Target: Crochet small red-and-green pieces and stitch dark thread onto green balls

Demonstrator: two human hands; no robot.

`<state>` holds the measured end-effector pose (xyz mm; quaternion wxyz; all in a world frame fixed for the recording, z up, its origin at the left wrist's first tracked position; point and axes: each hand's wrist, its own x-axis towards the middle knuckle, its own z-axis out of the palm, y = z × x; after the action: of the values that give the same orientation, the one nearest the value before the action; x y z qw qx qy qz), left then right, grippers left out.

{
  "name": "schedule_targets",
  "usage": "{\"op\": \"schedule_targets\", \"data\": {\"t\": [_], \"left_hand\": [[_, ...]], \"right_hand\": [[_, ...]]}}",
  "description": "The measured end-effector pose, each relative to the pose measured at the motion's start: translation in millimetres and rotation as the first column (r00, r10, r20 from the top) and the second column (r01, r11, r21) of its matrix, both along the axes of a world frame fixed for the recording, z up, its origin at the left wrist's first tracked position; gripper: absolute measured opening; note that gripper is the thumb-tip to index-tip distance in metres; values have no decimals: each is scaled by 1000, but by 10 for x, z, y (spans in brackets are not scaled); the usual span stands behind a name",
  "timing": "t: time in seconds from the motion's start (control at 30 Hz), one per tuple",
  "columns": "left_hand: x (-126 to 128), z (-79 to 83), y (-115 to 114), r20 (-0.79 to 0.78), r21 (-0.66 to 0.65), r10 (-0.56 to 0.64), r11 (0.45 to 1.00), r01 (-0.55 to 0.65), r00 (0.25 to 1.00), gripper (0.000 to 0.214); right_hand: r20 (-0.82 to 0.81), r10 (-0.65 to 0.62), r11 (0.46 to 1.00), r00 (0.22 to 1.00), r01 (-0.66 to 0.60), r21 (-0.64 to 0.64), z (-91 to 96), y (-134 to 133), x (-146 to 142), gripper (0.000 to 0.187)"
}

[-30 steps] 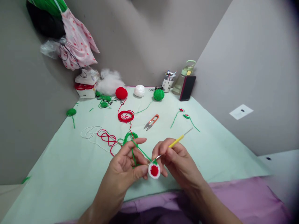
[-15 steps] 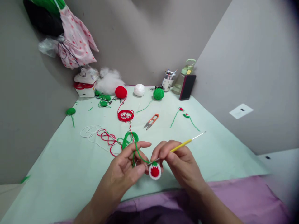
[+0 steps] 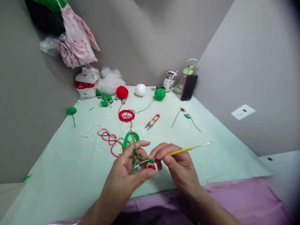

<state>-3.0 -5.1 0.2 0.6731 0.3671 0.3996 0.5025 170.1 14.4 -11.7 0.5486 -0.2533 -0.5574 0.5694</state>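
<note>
My left hand [image 3: 130, 167] pinches a small crocheted round [image 3: 152, 165], red in the middle with a white and green edge, and a strand of green yarn [image 3: 137, 153] runs over its forefinger. My right hand [image 3: 177, 164] grips a crochet hook [image 3: 187, 149] with a yellow handle. The hook's tip is at the round's upper edge and its metal tail points right. Both hands hover above the near part of a pale green table cover [image 3: 70, 165].
On the cover lie loops of green yarn [image 3: 130, 137], red yarn [image 3: 106, 137] and white yarn [image 3: 90, 131], orange thread snips [image 3: 152, 121] and two small crocheted pieces [image 3: 185, 113]. At the back stand red [image 3: 122, 92], white [image 3: 140, 90] and green [image 3: 159, 94] balls, a jar [image 3: 169, 82], a bottle [image 3: 184, 79], a phone [image 3: 188, 88].
The hook's tail has swung down from pointing up-right to nearly level. The crocheted round has tipped from facing me to nearly edge-on between the left fingers.
</note>
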Motion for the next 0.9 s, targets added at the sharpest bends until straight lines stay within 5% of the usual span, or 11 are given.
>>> {"op": "schedule_targets", "data": {"t": [0.23, 0.47, 0.63, 0.9], "left_hand": [[-40, -32, 7, -143, 56, -39, 997, 48, 989, 16], [-27, 10, 39, -132, 175, 79, 983, -55, 988, 17], [-35, -2, -4, -95, 102, 10, 995, -1, 995, 10], [-34, -36, -1, -109, 57, 88, 995, -82, 990, 16]], "right_hand": [[-43, -1, 999, 999, -1, -40, -9, 23, 6, 15], [-85, 12, 994, 996, -21, -108, 31, 33, 2, 16], [-109, -13, 987, 994, -5, -162, 49, 51, -15, 17], [-130, 32, 983, 991, -55, -175, 32, 61, -22, 16]]}}
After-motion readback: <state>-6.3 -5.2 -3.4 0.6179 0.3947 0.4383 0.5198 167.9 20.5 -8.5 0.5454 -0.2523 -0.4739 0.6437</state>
